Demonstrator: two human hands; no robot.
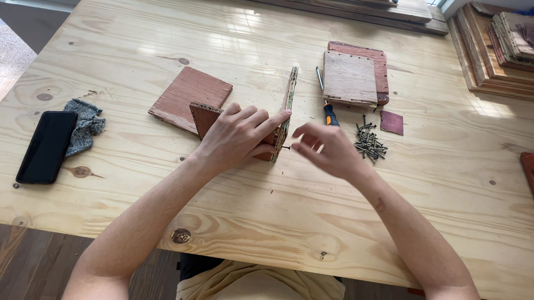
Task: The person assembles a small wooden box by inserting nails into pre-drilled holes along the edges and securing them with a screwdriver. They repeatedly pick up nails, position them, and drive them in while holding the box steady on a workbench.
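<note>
At the far left of the pale pine table (163, 35), a black slab-shaped phone (47, 146) is seen lying beside a crumpled grey cloth (84, 124). Further right, a flat reddish-brown wooden board (187, 94) rests near the middle. Just right of it, the left hand (238, 136) is clamped over a reddish plywood panel (203, 117) that is butted against an upright pale panel stood on edge (289, 102). A small dark screw (286, 148) is seen at the joint, just beside the right hand (326, 150), whose fingers are loosely curled; whether the screw is pinched cannot be told. Further right lie an orange-handled screwdriver (326, 101), a heap of dark screws (369, 143), a small maroon sandpaper square (392, 122) and two stacked square boards (353, 78). If the left-hand grip is eased, the upright panel could tip; the unsupported screw could be dropped or set crooked.
</note>
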